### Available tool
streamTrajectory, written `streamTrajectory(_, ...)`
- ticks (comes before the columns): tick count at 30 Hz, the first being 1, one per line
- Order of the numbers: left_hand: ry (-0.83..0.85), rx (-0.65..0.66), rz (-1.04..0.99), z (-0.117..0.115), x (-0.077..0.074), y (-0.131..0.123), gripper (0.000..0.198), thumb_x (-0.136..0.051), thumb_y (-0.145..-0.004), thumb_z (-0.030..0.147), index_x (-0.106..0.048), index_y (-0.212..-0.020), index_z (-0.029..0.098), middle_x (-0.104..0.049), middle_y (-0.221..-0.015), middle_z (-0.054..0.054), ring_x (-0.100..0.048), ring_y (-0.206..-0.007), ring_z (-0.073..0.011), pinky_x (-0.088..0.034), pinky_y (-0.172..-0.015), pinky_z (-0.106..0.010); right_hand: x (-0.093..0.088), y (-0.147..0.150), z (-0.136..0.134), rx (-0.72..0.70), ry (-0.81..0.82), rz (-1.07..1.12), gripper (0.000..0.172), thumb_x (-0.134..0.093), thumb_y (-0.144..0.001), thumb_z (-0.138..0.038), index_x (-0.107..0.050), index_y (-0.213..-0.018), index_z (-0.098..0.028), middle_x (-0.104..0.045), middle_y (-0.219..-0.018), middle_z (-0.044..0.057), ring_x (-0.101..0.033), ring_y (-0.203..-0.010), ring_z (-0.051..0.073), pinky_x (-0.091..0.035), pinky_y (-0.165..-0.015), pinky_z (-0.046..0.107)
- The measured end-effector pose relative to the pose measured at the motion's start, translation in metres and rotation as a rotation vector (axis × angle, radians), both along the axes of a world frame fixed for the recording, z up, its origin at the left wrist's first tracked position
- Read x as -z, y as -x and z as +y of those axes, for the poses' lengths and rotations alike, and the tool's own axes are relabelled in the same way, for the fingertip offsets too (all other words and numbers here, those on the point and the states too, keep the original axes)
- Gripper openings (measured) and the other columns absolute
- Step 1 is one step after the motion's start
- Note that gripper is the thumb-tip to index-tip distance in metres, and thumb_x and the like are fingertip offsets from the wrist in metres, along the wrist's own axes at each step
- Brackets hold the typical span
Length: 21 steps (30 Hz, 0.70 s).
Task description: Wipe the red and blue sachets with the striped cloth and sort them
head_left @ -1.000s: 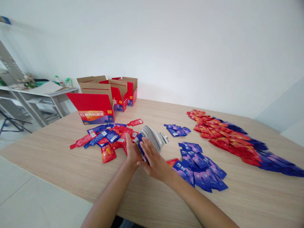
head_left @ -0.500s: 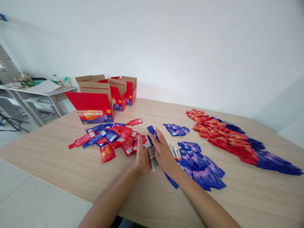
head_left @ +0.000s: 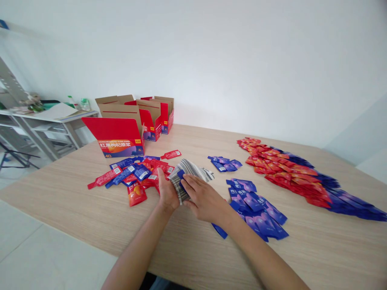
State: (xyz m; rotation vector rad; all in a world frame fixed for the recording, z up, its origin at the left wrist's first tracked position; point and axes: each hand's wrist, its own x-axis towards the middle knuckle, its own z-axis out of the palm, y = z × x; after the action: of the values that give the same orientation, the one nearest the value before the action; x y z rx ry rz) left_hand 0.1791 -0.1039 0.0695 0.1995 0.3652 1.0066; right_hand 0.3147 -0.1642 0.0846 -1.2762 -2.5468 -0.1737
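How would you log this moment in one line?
left hand: holding striped stack | right hand: holding same stack | red-blue sachet pile: beside left hand | open boxes: behind pile

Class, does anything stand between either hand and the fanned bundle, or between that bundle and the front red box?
Nothing visible separates the left hand or right hand from the fanned bundle; both touch it. Between it and the front red box lies the loose sachet pile.

1. The right hand (head_left: 203,197) covered most of a blue pouch (head_left: 181,174), mid-frame.
2. A blue object (head_left: 3,24), upper left, ran off the frame's edge.
3. I couldn't read the tiny barcodes (head_left: 143,175) left of centre.
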Motion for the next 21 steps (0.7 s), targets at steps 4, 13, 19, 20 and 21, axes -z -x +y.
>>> streamTrajectory(4,-0.007,-0.026,0.043,0.004,-0.002,0.004,0.096,-0.016,-0.089,0.082,-0.073,-0.107,0.006,-0.076,-0.097,-0.019,-0.073,-0.098,-0.0315,-0.059,-0.088,-0.044,0.0,0.0,0.0,-0.109,0.015,-0.026,0.058,-0.054,-0.094,-0.012,-0.043,-0.149,-0.002,-0.038,-0.158,0.025,-0.032,-0.151,0.03,-0.031,-0.124,0.047)
streamTrajectory(13,-0.017,0.044,0.073,-0.016,0.017,-0.016,0.073,-0.034,-0.091,0.078,-0.073,-0.101,0.017,-0.077,-0.096,-0.013,-0.073,-0.101,-0.0289,-0.06,-0.086,-0.041,0.015,0.002,0.013,-0.029,-0.088,0.184,0.048,-0.039,-0.106,-0.029,-0.046,-0.149,-0.008,-0.039,-0.159,0.02,-0.031,-0.151,0.026,-0.029,-0.125,0.052)
streamTrajectory(19,-0.207,0.313,0.082,-0.033,0.032,-0.036,0.076,-0.078,-0.07,0.067,-0.065,-0.129,0.021,-0.073,-0.122,-0.013,-0.062,-0.125,-0.036,-0.053,-0.101,-0.048,0.036,-0.022,0.032,0.23,-0.139,0.46,0.047,-0.033,-0.105,-0.026,-0.05,-0.147,-0.013,-0.038,-0.16,0.017,-0.028,-0.153,0.028,-0.02,-0.125,0.061)
streamTrajectory(20,-0.248,0.318,0.122,-0.034,0.035,-0.038,0.073,-0.085,-0.068,0.055,-0.064,-0.13,0.022,-0.073,-0.122,-0.012,-0.062,-0.125,-0.0351,-0.052,-0.102,-0.046,0.039,-0.027,0.035,0.235,-0.128,0.52,0.047,-0.035,-0.105,-0.028,-0.051,-0.146,-0.015,-0.038,-0.161,0.016,-0.029,-0.152,0.028,-0.019,-0.125,0.061)
streamTrajectory(21,-0.278,0.309,0.166,-0.035,0.037,-0.039,0.072,-0.089,-0.066,0.046,-0.064,-0.129,0.022,-0.073,-0.121,-0.011,-0.063,-0.124,-0.034,-0.052,-0.103,-0.045,0.042,-0.031,0.037,0.235,-0.113,0.586,0.046,-0.036,-0.105,-0.031,-0.053,-0.145,-0.016,-0.039,-0.161,0.015,-0.031,-0.151,0.028,-0.019,-0.125,0.06)
